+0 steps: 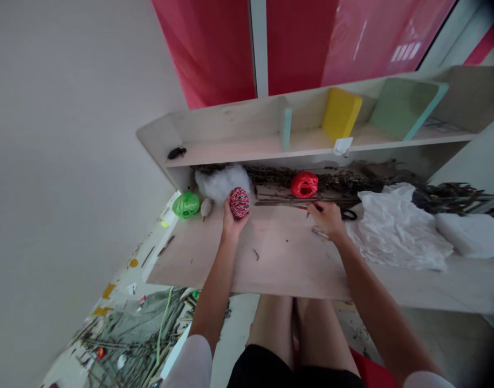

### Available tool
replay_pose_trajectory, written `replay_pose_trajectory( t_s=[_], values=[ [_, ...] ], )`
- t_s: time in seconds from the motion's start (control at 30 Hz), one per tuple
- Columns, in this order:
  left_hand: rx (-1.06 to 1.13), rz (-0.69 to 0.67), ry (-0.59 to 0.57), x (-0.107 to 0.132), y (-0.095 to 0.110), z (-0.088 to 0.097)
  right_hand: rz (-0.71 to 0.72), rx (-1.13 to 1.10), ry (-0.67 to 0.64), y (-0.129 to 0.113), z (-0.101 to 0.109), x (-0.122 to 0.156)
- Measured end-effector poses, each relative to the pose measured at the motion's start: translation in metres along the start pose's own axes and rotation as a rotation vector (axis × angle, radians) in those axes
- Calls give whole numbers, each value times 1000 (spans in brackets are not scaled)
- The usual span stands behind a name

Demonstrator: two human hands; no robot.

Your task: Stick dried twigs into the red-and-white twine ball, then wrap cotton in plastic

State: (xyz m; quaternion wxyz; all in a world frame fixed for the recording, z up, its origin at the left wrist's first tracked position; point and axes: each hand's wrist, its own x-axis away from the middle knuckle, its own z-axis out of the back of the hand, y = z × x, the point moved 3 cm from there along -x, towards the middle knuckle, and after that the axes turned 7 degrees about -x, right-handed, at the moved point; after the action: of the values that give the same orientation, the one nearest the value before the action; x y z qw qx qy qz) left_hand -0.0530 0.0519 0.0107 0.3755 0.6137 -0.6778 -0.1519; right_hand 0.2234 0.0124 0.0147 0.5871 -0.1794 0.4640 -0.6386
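My left hand is wrapped round a red-and-white ball of twine and holds it just above the pale wooden desk. My right hand rests on the desk with its fingers pinched near black-handled scissors and a bundle of thin dry twigs. What those fingers grip is too small to make out. A red ball of raffia lies behind the twigs.
A green raffia ball, a small white ball and white stuffing sit at the desk's back left. Crumpled white paper covers the right. A shelf holds a yellow block. Plant stems litter the floor.
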Motion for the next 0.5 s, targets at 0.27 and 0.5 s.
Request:
replay_pose_trajectory(
  t_s=[0.27,0.5],
  values=[
    [-29,107,-122,0,-9,-4,89,77,-418,1,-16,5],
    [-50,74,-204,16,-22,-21,24,-611,-417,-28,-46,25]
  ],
)
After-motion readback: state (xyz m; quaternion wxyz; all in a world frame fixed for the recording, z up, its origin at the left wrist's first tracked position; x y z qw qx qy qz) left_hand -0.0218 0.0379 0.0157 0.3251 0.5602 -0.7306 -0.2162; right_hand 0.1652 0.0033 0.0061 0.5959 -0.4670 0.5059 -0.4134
